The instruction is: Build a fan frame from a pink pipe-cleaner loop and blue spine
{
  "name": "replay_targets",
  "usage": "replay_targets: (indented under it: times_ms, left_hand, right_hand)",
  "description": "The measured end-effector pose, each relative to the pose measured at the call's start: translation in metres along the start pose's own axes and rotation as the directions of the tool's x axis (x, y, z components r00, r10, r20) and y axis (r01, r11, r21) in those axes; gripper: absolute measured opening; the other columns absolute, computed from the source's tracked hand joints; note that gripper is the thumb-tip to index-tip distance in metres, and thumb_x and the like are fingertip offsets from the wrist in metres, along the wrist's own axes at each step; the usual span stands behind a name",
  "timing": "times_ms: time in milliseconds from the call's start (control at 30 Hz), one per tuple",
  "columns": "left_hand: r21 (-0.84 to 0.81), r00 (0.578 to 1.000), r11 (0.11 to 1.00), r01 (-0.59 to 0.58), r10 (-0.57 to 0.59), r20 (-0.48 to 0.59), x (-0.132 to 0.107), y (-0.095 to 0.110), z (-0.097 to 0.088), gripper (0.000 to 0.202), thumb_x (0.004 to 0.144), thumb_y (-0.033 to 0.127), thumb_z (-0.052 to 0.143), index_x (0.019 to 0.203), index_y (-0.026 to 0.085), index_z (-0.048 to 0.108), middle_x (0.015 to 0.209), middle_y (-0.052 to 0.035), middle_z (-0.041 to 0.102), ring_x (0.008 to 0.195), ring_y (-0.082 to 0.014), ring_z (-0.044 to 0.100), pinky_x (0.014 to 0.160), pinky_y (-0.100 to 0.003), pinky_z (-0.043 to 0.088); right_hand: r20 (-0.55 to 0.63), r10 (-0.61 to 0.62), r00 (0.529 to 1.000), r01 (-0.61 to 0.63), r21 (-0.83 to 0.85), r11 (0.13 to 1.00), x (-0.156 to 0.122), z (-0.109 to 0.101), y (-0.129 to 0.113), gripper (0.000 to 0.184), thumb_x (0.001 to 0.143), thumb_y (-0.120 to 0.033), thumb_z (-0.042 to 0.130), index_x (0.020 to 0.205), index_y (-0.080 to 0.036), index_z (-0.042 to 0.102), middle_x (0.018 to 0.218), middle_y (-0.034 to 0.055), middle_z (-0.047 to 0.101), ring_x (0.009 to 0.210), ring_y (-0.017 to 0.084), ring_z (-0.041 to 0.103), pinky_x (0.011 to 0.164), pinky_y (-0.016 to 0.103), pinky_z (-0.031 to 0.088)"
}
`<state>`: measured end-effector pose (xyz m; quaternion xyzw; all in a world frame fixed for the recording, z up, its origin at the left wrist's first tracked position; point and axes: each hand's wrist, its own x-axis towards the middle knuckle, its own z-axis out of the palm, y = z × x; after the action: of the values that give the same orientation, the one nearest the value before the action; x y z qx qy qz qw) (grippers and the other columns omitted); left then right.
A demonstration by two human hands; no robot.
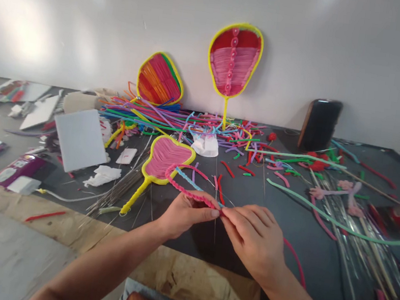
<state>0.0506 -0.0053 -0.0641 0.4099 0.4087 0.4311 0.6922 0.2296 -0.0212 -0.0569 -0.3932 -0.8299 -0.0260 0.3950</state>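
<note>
My left hand (pixel 189 213) pinches a twisted pink strand (pixel 193 196) between thumb and forefinger; my right hand (pixel 259 240) has its fingers drawn together at the near end of that strand, just beside the left thumb. From the fingers, the strand runs back toward the pink fan (pixel 169 159) and bends into a loop, overlapping the fan's right edge in my view; I cannot tell whether they touch. A light-blue strand (pixel 188 179) runs through this loop toward my fingertips. The pink fan lies on the dark surface (pixel 250 189), yellow handle toward the near edge, thin wires (pixel 111 199) beside that handle. Left of the fan I see a white card (pixel 80 140); just behind it, a heap of coloured pipe cleaners (pixel 167 120). Farther behind, an orange-and-red fan (pixel 161 80) leans to its left and a red-and-pink fan (pixel 222 61) stands to its right, with a dark phone (pixel 320 125) upright well to the right
</note>
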Motion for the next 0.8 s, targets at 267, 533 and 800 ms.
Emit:
replay_targets:
  times_ms: [267, 533, 800]
  left_hand:
    - [0.041, 1.0, 0.999, -0.012, 0.012, 0.021, -0.0018, 0.0008, 0.0004, 0.014, 0.065, 0.023, 0.079, 0.074, 0.014, 0.072, 0.069, -0.0014, 0.067, 0.066, -0.0106, 0.057, 0.067, -0.022, 0.045]
    - [0.17, 0.995, 0.981, -0.091, 0.084, 0.048, -0.0023, 0.0021, 0.0016, 0.011, 0.069, 0.023, 0.076, 0.075, 0.014, 0.073, 0.071, -0.0029, 0.068, 0.067, -0.0115, 0.059, 0.067, -0.022, 0.047]
    - [0.219, 0.986, 0.962, -0.165, 0.153, 0.072, -0.003, 0.0016, 0.0038, 0.007, 0.072, 0.019, 0.073, 0.077, 0.014, 0.072, 0.075, -0.0033, 0.068, 0.071, -0.0119, 0.06, 0.07, -0.022, 0.048]
  right_hand:
    - [0.007, 0.037, 0.999, -0.038, 0.051, 0.998, -0.0005, 0.0023, -0.0008, 0.007, 0.086, -0.011, 0.06, 0.088, -0.017, 0.064, 0.073, 0.0023, 0.071, 0.068, 0.015, 0.061, 0.068, 0.03, 0.042]
    - [0.005, 0.075, 0.997, -0.075, 0.037, 0.997, -0.0004, 0.0052, -0.0007, 0.011, 0.088, -0.014, 0.056, 0.079, -0.017, 0.062, 0.069, 0.0025, 0.068, 0.067, 0.015, 0.059, 0.067, 0.029, 0.04]
    - [0.024, 0.044, 0.999, -0.044, -0.016, 0.999, 0.0, 0.005, 0.0001, 0.014, 0.088, -0.011, 0.054, 0.078, -0.017, 0.061, 0.067, 0.0017, 0.066, 0.067, 0.016, 0.058, 0.069, 0.03, 0.04]
